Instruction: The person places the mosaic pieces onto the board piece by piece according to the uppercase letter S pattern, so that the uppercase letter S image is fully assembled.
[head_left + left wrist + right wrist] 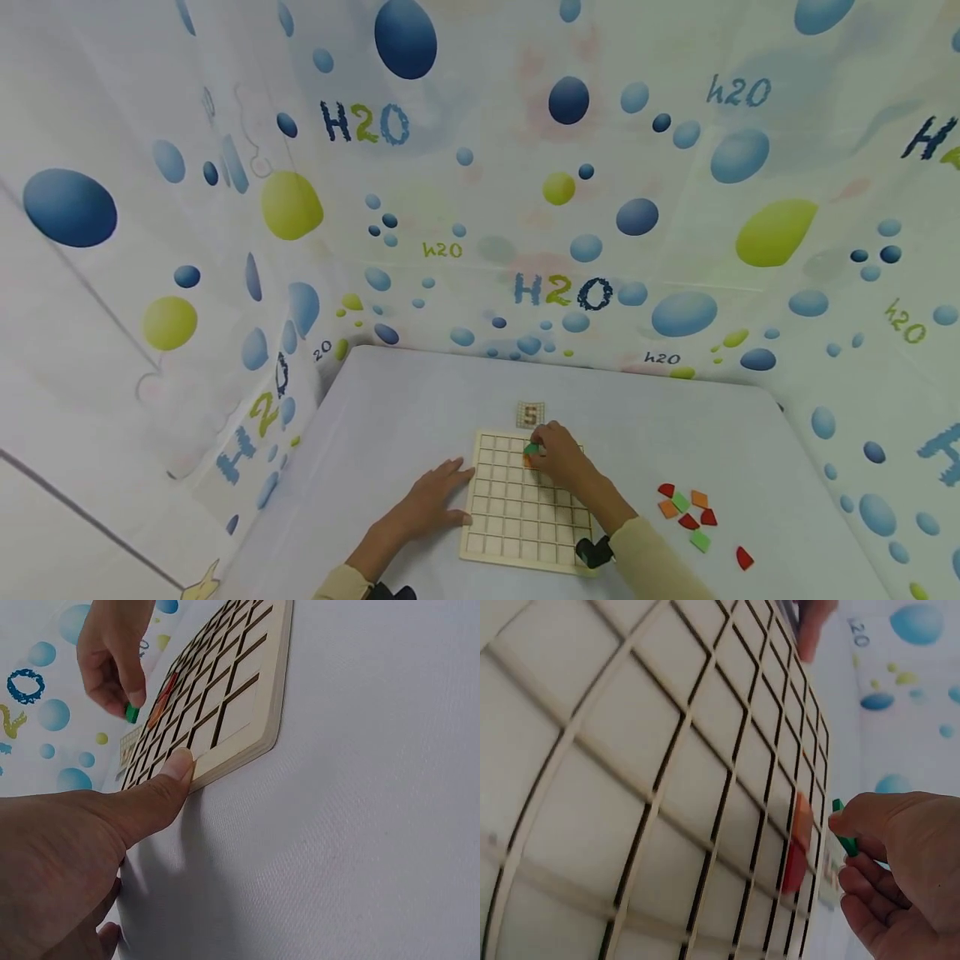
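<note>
A wooden grid board (498, 527) lies on the white table. My left hand (429, 500) rests along its left edge, fingers spread and thumb on the rim, as the left wrist view shows. Over the board's far part, my right hand (564, 460) pinches a small green tile (847, 844) between thumb and fingers. Under it, an orange tile (802, 817) and a red tile (793, 866) sit in neighbouring cells of the grid. Just past the board's far edge lies a small pattern card (530, 414) with a brown 5-like figure on a grid.
Loose pieces lie to the board's right: several red quarter-round ones (688, 522), orange squares (699, 498) and green squares (700, 541). One red piece (744, 557) is apart from the group, nearer me. A curtain (480, 192) printed with blue dots stands behind the table.
</note>
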A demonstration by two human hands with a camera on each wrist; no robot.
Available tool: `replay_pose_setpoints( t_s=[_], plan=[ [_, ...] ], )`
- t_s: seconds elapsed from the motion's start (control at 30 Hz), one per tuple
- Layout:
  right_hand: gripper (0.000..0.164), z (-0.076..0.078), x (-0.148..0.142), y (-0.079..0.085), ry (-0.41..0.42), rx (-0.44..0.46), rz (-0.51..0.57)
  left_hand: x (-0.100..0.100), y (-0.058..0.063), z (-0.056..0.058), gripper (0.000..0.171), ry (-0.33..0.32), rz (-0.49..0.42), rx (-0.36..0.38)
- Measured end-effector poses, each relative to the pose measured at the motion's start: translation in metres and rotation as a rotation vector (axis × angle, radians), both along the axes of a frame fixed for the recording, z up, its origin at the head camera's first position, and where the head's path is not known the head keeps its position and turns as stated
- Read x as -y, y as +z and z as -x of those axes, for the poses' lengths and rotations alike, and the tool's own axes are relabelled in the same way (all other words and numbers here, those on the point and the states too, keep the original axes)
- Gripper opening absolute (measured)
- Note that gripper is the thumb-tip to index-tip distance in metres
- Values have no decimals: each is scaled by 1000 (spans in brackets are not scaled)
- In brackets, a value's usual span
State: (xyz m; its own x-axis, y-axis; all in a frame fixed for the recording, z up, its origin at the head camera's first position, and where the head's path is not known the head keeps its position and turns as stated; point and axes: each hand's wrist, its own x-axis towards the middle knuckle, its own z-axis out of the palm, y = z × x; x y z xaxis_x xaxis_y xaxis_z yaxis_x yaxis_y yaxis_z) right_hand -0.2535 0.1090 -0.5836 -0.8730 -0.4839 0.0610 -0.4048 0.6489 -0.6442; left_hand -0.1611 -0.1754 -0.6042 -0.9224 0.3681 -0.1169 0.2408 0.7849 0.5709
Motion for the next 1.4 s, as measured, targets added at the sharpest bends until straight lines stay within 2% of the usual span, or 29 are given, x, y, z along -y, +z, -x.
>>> replay_pose_setpoints(
  t_s=[0.13, 0.27, 0.57, 0.73, 0.93, 1.17, 1.4],
  plan=[
    [11, -3, 15, -1, 65, -66, -58, 0, -1, 2, 86, 0, 7, 3],
    [10, -7, 22, -2, 96, -127, -89, 0, -2, 2, 86, 6, 5, 9],
    [6, -8, 26, 5, 123, -68, -112, 1, -3, 3, 88, 20, 12, 19],
    [11, -7, 26, 7, 153, -68, -145, 1, -5, 3, 88, 18, 12, 18],
    [15, -7, 27, 7, 145, -121, -186, 1, -4, 3, 87, 14, 11, 14],
    [13, -6, 25, 1, 92, -165, -261, 0, -3, 3, 87, 10, 3, 6],
    [11, -7, 21, -3, 94, -187, -242, -1, -2, 2, 87, 22, 17, 15]
  ],
)
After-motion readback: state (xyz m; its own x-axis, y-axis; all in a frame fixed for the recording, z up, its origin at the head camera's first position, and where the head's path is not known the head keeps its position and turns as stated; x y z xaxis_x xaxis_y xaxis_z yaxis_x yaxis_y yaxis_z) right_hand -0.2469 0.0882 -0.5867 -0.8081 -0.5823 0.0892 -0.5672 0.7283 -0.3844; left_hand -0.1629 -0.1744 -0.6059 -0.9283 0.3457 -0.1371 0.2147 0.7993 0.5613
